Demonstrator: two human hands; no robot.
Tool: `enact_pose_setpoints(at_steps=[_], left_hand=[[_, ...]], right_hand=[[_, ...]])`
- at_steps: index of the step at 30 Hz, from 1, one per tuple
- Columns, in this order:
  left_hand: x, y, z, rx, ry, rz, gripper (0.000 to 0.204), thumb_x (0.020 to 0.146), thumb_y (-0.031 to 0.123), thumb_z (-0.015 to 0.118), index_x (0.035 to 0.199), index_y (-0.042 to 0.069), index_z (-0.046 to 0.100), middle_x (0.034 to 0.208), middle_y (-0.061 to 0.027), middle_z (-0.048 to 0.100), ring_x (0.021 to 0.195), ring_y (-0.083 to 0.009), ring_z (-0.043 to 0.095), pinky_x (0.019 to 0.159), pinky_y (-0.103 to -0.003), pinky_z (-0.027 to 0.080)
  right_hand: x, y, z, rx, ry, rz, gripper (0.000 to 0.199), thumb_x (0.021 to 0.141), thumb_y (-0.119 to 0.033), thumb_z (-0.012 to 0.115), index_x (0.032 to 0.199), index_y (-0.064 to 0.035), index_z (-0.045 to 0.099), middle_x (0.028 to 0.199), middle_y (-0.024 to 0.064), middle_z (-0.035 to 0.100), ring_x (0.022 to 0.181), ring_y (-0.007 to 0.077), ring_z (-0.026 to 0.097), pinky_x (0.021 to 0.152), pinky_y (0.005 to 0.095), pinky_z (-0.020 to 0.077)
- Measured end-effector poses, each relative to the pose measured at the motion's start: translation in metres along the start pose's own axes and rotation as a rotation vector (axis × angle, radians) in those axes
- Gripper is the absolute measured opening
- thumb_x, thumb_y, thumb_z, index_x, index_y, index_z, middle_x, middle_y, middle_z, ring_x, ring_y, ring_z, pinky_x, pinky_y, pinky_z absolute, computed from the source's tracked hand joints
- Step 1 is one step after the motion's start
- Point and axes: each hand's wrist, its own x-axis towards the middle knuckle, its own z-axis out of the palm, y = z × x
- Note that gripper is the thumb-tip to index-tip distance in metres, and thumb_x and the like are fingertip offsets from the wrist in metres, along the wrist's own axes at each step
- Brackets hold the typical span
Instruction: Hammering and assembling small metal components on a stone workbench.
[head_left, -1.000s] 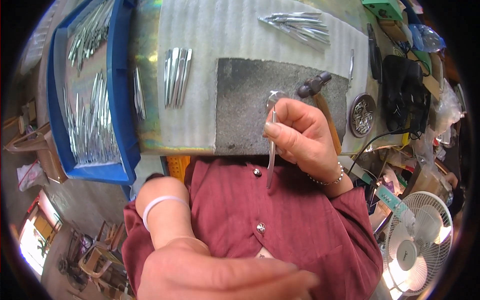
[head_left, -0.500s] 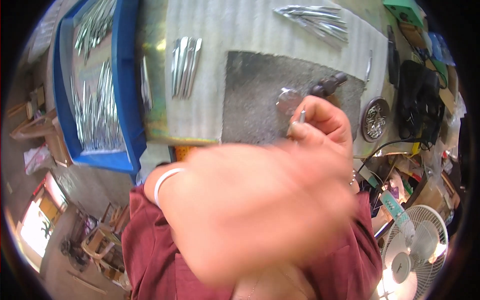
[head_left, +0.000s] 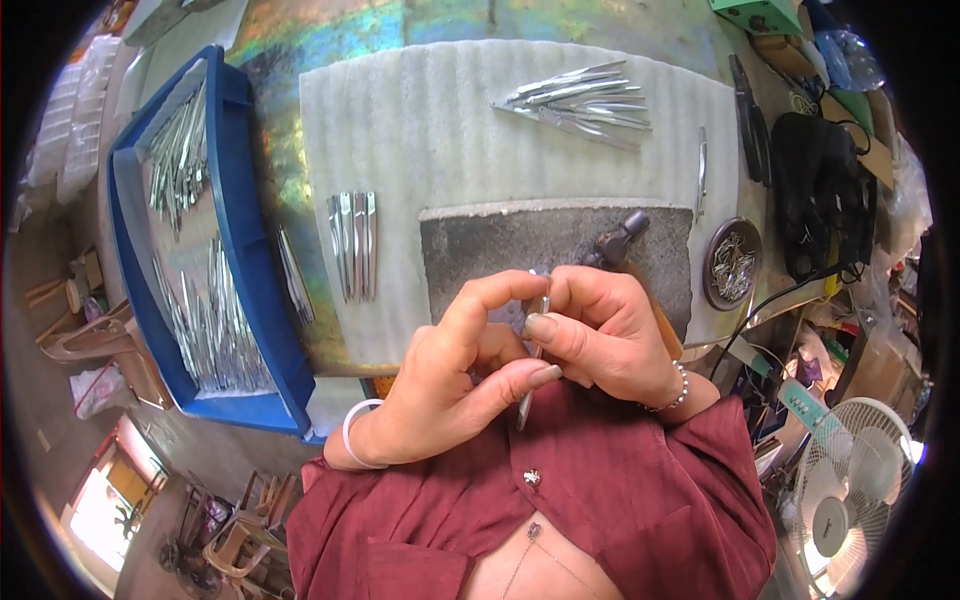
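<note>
In front of my chest both hands hold one slim, silver metal piece [head_left: 525, 408], upright with its lower end pointing toward me. My right hand [head_left: 612, 338] pinches it between thumb and fingers near its upper end. My left hand [head_left: 435, 375] is curved around it from the other side, index fingertip at the top and thumb beside the lower part. Beyond the hands lies a dark grey slab [head_left: 470, 240], partly covered by them. A hammer [head_left: 622, 240] rests on this slab, its wooden handle partly behind my right hand.
Similar silver pieces lie in a row [head_left: 353, 245] and a fanned pile [head_left: 585, 103] on a white foam sheet [head_left: 420, 120]. More fill a blue tray [head_left: 235, 200] at left. A round dish [head_left: 712, 265] of small metal parts sits right. A fan [head_left: 850, 500] stands lower right.
My left hand, blurred and large before, has come down to the metal piece beside my right hand. The view has shifted, so the bench sits lower in the picture.
</note>
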Motion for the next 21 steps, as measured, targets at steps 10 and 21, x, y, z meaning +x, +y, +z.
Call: enact_pose_setpoints(at_steps=[10, 21], left_hand=[[0.0021, 0.0011, 0.0017, -0.118, 0.022, -0.099, 0.054, 0.085, 0.003, 0.063, 0.131, -0.001, 0.034, 0.068, -0.0049, 0.064, 0.064, -0.0095, 0.061, 0.062, -0.023, 0.048], [-0.0004, 0.0013, -0.0011, -0.173, -0.023, -0.121, 0.051, 0.087, 0.004, 0.061, 0.130, -0.003, 0.034, 0.069, -0.0060, 0.064, 0.063, -0.0098, 0.061, 0.059, -0.023, 0.048]], right_hand=[[0.0021, 0.0018, 0.0017, -0.103, 0.043, -0.153, 0.005, 0.090, -0.005, 0.057, 0.091, 0.0000, 0.057, 0.067, 0.0023, 0.060, 0.051, 0.0014, 0.049, 0.042, 0.0163, 0.0339], [0.0011, 0.0011, 0.0035, -0.049, 0.054, -0.056, 0.006, 0.090, -0.005, 0.058, 0.089, 0.0001, 0.055, 0.067, 0.0036, 0.060, 0.047, 0.0021, 0.048, 0.039, 0.0163, 0.0331]])
